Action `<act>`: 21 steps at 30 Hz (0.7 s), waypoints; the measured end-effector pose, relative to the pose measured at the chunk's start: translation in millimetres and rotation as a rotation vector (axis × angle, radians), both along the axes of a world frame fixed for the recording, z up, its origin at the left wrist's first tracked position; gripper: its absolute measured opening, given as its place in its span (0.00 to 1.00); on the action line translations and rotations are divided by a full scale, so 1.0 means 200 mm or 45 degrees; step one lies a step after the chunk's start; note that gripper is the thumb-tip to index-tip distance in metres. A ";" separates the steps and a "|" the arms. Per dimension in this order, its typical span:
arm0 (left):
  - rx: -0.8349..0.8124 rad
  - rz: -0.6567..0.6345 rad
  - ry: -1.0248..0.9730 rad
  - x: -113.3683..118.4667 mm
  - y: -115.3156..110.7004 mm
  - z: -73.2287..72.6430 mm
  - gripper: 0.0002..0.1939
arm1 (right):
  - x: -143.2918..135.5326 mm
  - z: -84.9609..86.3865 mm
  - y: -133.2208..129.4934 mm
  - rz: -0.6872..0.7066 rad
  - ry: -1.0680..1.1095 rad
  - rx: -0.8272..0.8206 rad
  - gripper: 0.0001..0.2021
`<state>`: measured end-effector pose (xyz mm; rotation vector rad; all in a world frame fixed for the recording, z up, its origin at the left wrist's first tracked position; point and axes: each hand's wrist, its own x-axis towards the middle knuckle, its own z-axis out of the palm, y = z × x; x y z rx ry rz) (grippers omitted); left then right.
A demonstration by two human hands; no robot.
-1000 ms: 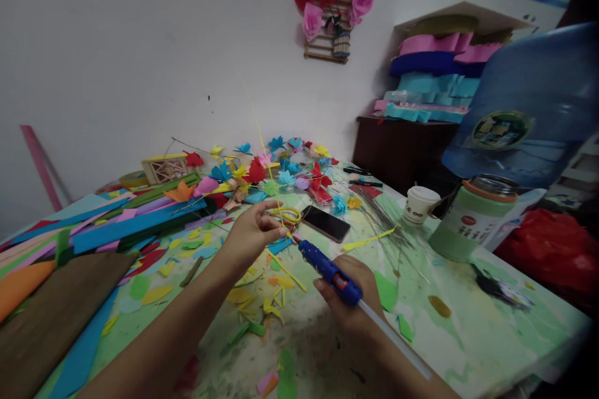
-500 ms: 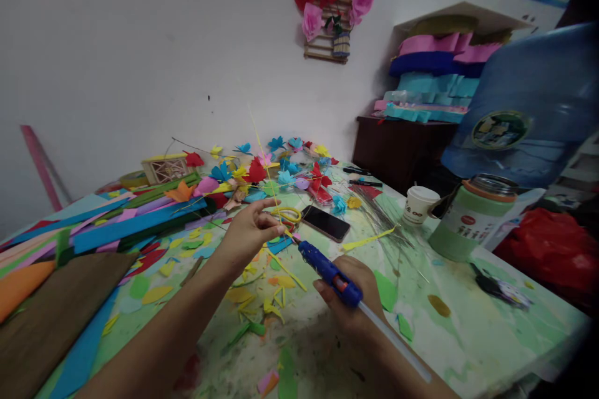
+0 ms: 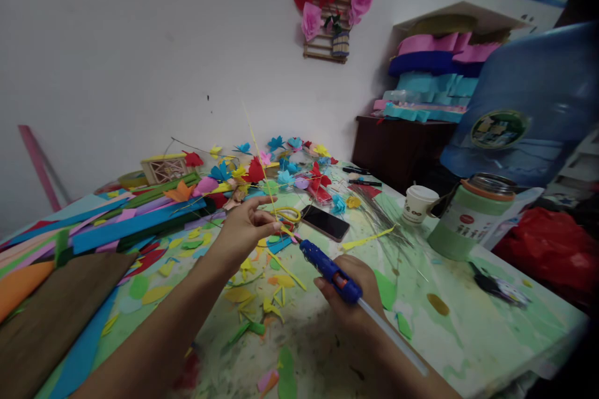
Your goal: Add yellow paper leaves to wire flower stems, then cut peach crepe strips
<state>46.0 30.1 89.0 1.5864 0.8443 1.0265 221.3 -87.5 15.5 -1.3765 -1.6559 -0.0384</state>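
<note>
My left hand (image 3: 248, 230) pinches a thin yellow-wrapped wire (image 3: 261, 165) between thumb and fingers; its far end rises up and to the left against the wall. In my right hand (image 3: 353, 287) is a blue glue gun (image 3: 332, 273) with a clear glue stick (image 3: 393, 336) sticking out of its back. The nozzle points at the left fingertips and sits close beside them, near the wire's lower end; whether it touches the wire I cannot tell. Yellow loops of scissor handles (image 3: 287, 214), as they look, lie just beyond the left fingertips.
A phone (image 3: 325, 222) lies behind the glue gun. Paper flowers (image 3: 285, 177) crowd the back, and crepe paper strips (image 3: 140, 234) fill the left. On the right stand a paper cup (image 3: 418, 204), a green bottle (image 3: 470, 218) and thin wires (image 3: 384, 218). Yellow scraps (image 3: 271, 312) litter the front.
My left hand has shifted slightly to the left and turned a little, and the wire's tip has swung with it. The glue gun has stayed almost in place.
</note>
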 end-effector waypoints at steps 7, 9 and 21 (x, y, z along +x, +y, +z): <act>0.003 0.013 -0.045 -0.03 0.01 0.03 0.33 | 0.05 -0.01 0.01 -0.117 -0.055 -0.048 0.16; 0.008 0.025 -0.067 -0.04 0.02 0.04 0.33 | 0.10 -0.01 0.02 -0.273 -0.145 -0.098 0.16; 0.024 0.048 -0.118 -0.06 0.02 0.05 0.33 | 0.64 -0.03 0.08 -0.870 -0.772 -0.758 0.13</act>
